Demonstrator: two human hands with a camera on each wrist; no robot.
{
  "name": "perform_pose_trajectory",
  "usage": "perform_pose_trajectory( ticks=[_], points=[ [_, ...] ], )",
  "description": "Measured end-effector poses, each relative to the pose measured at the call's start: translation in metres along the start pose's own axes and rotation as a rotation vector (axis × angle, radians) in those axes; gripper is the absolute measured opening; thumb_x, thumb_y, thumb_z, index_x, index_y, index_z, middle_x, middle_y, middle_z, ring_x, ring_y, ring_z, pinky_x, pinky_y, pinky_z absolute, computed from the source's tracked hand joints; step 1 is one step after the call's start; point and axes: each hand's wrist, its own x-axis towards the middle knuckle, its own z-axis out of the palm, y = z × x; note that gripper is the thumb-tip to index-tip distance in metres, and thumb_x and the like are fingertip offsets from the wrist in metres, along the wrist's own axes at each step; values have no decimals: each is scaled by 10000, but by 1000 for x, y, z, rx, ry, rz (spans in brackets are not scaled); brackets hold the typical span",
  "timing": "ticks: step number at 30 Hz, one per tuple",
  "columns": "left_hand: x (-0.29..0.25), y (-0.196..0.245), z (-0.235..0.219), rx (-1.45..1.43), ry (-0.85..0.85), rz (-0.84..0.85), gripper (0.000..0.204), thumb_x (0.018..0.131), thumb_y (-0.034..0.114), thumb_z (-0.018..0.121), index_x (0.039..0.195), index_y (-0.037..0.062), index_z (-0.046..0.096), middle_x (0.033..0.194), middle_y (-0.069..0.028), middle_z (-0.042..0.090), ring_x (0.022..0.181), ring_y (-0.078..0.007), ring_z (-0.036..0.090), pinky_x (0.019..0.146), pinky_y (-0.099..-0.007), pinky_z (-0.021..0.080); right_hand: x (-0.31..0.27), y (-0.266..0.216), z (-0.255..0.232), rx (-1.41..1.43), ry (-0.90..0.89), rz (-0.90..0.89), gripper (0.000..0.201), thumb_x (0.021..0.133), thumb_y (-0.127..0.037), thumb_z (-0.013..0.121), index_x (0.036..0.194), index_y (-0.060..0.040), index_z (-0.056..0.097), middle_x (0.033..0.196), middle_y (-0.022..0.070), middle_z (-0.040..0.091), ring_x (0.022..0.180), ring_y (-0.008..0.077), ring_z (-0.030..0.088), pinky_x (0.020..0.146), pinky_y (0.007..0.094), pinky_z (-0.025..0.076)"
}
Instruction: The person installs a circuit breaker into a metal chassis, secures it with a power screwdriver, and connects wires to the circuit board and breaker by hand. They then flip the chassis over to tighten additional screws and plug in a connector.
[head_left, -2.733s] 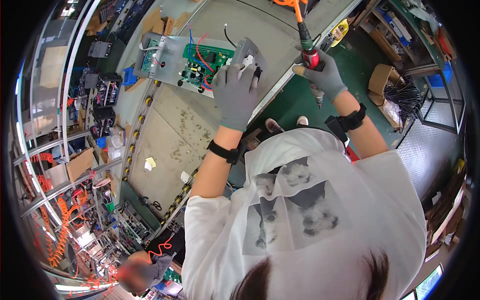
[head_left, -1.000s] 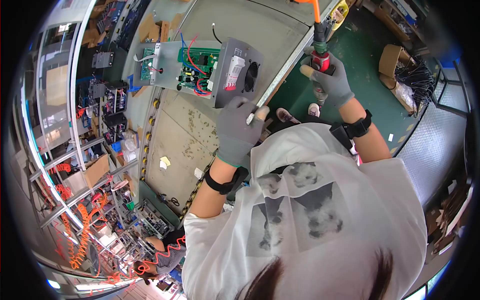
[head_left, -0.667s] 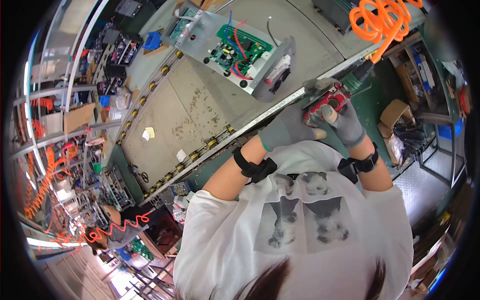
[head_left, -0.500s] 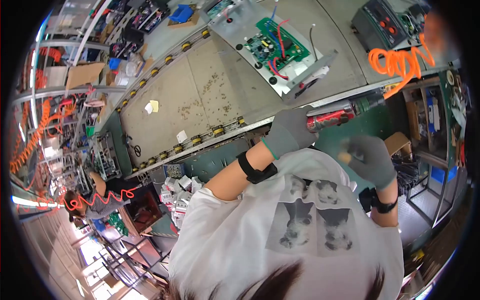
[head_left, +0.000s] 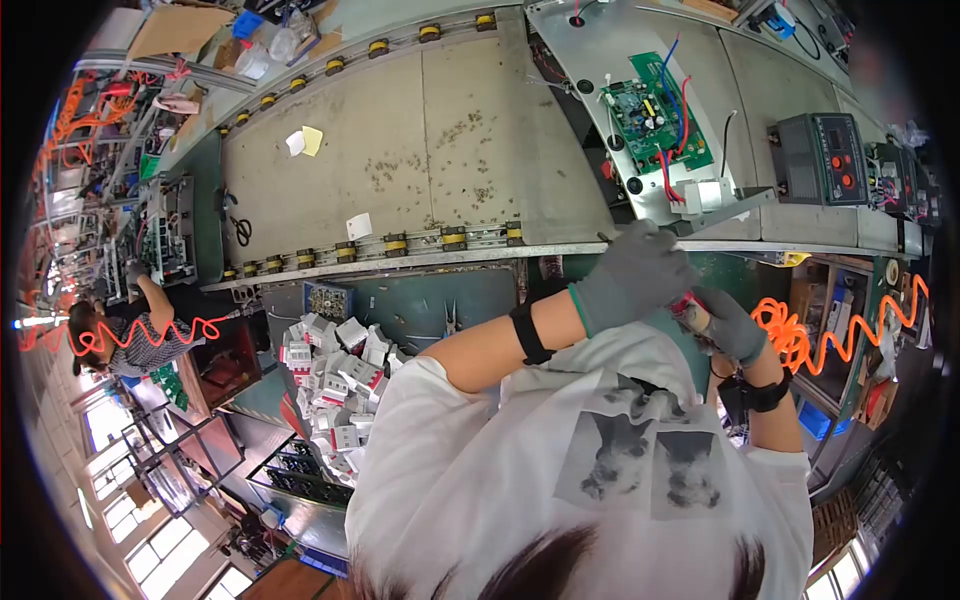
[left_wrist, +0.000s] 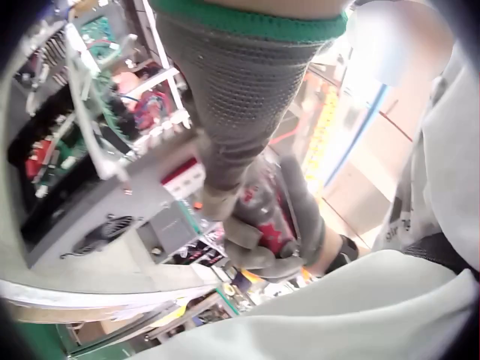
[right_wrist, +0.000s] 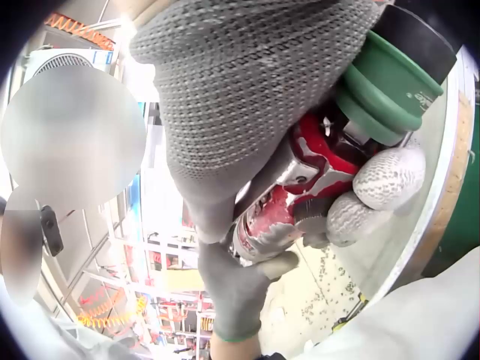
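In the head view, both grey-gloved hands meet in front of the torso at a red power screwdriver [head_left: 684, 303]. My right hand [head_left: 735, 328] grips its body; the right wrist view shows the fingers wrapped round it below a green collar [right_wrist: 390, 97]. My left hand [head_left: 640, 270] holds the front end of the tool, its thumb and fingertips closed near the nose in the right wrist view. Just beyond the left hand, a metal chassis [head_left: 600, 50] lies on the bench, carrying a green circuit board [head_left: 640, 115] with red and blue wires. The screwdriver's tip is hidden.
An orange coiled hose [head_left: 785, 335] hangs at the right. A dark box with red knobs [head_left: 830, 155] stands right of the chassis. Left are a pile of white-and-red switch-like blocks [head_left: 340, 390], pliers [head_left: 450, 318], a roller rail [head_left: 395, 244] and another person [head_left: 140, 340].
The head view has swung, shifting the bench. The right hand has passed the screwdriver to the left, let go, then taken hold of it again. The left hand earlier left the chassis.
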Motion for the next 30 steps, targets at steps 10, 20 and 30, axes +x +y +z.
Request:
perform_pose_trajectory(
  ticks=[10, 20, 30],
  points=[
    [-177, -248, 90, -173, 367, -1512, 283, 775, 82, 662, 1053, 101, 610, 1033, -123, 590, 894, -303, 608, 780, -411, 502, -6, 13, 12, -101, 137, 63, 486, 806, -393, 711, 1049, 15, 605, 705, -8, 545, 560, 53, 485, 506, 237, 411],
    [-191, -296, 137, -91, -334, -1482, 282, 781, 189, 688, 1042, 90, 646, 1035, -151, 655, 975, -321, 626, 828, -402, 514, 10, 15, 37, -77, 212, 107, 443, 821, -370, 689, 1053, -2, 604, 712, 2, 549, 572, 65, 492, 514, 246, 427],
    [-189, -294, 107, -204, -36, -1692, 272, 803, 257, 662, 946, 28, 633, 884, -147, 671, 886, -267, 658, 740, -366, 518, -5, 7, 35, -58, 201, 199, 257, 837, -136, 647, 1046, 6, 603, 746, 18, 567, 580, 69, 537, 518, 246, 473]
  ],
)
